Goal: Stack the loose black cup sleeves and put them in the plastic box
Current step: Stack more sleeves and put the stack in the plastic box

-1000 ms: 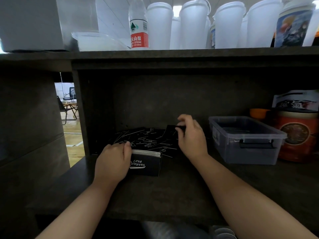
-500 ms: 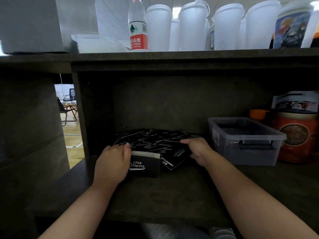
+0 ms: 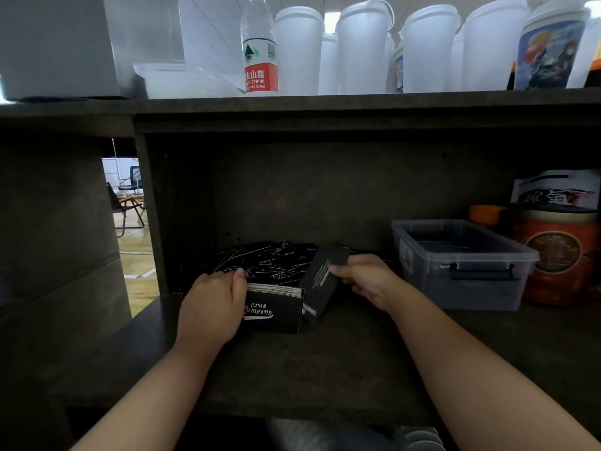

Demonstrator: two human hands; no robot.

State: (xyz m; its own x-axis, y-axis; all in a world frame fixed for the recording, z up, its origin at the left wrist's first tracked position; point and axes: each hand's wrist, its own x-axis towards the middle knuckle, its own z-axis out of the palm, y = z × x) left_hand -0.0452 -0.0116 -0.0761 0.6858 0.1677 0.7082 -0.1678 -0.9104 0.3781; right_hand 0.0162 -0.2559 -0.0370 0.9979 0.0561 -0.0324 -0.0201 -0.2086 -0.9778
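Dark wooden shelving (image 3: 325,369) carries one translucent plastic box (image 3: 461,265) at the right and a loose scatter of black cup sleeves (image 3: 263,260), too overlapped to count. One left hand (image 3: 213,307) grips one upright stack of black sleeves (image 3: 273,307); one right hand (image 3: 366,278) pinches a single tilted black sleeve (image 3: 322,281) beside that stack.

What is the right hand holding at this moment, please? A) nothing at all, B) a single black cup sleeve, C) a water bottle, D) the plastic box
B: the right hand pinches a single black cup sleeve, tilted up beside the stack of sleeves that the left hand grips; the plastic box stands apart to the right.
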